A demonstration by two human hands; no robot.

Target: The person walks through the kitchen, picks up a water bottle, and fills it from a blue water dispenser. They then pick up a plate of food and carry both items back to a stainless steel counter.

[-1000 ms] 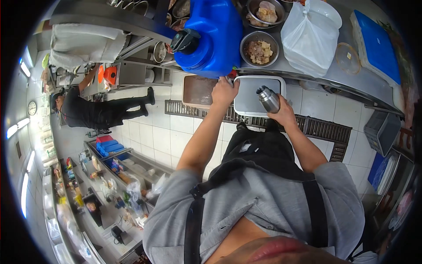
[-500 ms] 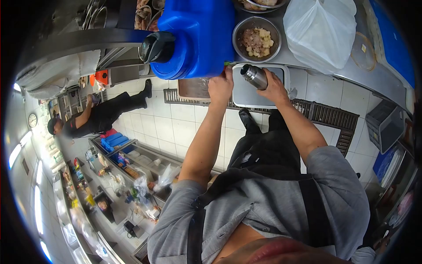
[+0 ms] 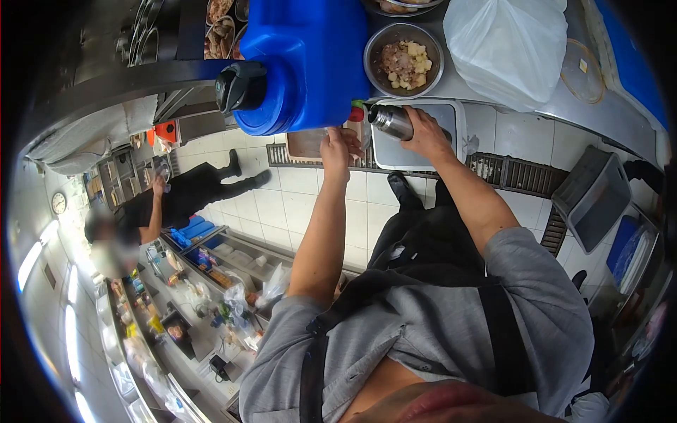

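A large blue water jug (image 3: 310, 56) with a black-and-grey cap lies at the counter's edge, a red and green tap (image 3: 357, 111) sticking out at its lower right. My left hand (image 3: 340, 146) is just below the jug, close to the tap, fingers apart and loosely bent with nothing visible in them. In my right hand (image 3: 426, 135) is a steel thermos flask (image 3: 392, 121), tilted, its uncapped mouth pointing left towards the tap. My fingers wrap round the flask's body.
On the counter stand a metal bowl (image 3: 404, 60) of chopped food and a white plastic bag (image 3: 504, 53). Below are a grey-lidded bin (image 3: 410, 154) and a floor drain grate (image 3: 522, 173). A grey crate (image 3: 592, 197) stands at right. Another person (image 3: 194, 190) is at left.
My left hand has come off the tap and lowered slightly, its fingers loosening. The flask has shifted a little left towards the tap. The other person has moved and raised an arm.
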